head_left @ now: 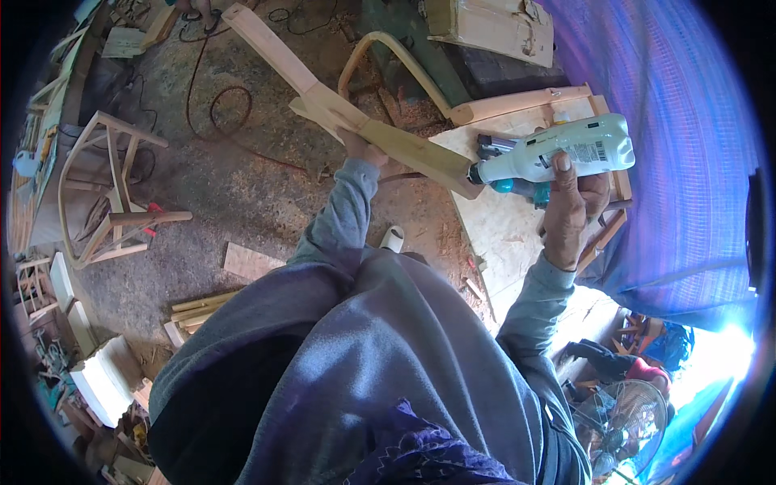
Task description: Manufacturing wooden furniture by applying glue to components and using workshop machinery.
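My left hand (364, 150) is closed around a pale wooden piece (416, 155), made of joined lengths with a shorter part branching off near the middle. It slants from the upper left down to the right, above the floor and the bench edge. In my right hand (572, 206) is a white plastic squeeze bottle (582, 149), tipped nearly on its side with the thumb across it. The bottle's dark nozzle (474, 173) points left, at the near end of the wood. Whether it touches the wood, I cannot tell.
Under the bottle, a teal and black power tool (529, 191) lies on a pale worktop (503, 230). A curved wooden frame (388, 39) stands beyond it, with a blue-purple sheet (687, 170) at right. A red-brown hose (212, 109), a wooden chair frame (117, 174) and a fan (621, 428) are around.
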Motion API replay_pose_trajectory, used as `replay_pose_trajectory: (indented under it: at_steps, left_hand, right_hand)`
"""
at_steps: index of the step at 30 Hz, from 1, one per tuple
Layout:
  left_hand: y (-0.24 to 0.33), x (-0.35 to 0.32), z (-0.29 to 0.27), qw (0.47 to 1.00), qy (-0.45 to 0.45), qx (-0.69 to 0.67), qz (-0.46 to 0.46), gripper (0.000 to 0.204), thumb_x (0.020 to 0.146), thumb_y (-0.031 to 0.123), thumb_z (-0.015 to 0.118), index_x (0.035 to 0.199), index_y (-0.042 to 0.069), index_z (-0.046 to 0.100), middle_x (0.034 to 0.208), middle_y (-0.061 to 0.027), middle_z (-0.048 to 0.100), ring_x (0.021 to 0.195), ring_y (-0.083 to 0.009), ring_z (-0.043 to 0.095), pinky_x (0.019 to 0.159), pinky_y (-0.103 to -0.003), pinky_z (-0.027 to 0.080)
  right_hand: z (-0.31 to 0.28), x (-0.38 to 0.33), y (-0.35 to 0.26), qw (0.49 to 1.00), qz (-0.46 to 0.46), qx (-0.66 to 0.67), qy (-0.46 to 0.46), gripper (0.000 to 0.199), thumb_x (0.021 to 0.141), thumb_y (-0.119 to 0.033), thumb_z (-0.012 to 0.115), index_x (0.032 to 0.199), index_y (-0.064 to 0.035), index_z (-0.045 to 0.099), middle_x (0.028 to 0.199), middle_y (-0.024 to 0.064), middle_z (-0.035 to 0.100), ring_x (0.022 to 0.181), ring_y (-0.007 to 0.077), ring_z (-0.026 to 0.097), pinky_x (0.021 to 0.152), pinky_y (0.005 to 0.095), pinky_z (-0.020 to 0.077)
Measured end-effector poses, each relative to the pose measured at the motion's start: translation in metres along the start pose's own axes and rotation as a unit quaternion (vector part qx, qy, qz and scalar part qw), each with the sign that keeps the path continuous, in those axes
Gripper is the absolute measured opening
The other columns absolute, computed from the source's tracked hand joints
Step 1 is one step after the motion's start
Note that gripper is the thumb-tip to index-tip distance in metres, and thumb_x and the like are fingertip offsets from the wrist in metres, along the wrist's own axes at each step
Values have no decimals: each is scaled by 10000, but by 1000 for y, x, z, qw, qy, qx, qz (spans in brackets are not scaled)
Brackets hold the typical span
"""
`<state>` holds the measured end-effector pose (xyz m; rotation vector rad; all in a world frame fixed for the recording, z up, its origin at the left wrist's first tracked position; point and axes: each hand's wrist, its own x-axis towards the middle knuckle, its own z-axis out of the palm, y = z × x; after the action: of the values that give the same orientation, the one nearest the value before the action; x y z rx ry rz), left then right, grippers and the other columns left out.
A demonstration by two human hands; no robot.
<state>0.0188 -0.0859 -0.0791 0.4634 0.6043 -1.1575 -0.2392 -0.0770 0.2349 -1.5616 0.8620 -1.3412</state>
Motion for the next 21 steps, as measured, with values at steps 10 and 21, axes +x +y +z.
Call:
replay_pose_trajectory:
  at_steps: [10, 21]
  left_hand:
    - [0, -1, -1, 1000, -18, 15, 17, 906, 862, 886, 260, 1444, 226, 477, 1374, -18, 561, 1197, -258, 585, 1005, -477, 493]
    - [7, 5, -2, 997, -54, -10, -45, 855, 855, 897, 231, 1263, 213, 542, 1126, -73, 632, 1014, -293, 632, 915, -500, 527]
  right_hand:
    - [2, -4, 1, 1000, -2, 16, 4, 452, 871, -153, 802, 1207, 36, 566, 1081, 135, 693, 956, 189, 667, 886, 330, 529]
    - [7, -9, 3, 1000, -1, 4, -5, 496, 862, -184, 812, 1230, 32, 559, 1111, 144, 693, 972, 201, 676, 872, 336, 542]
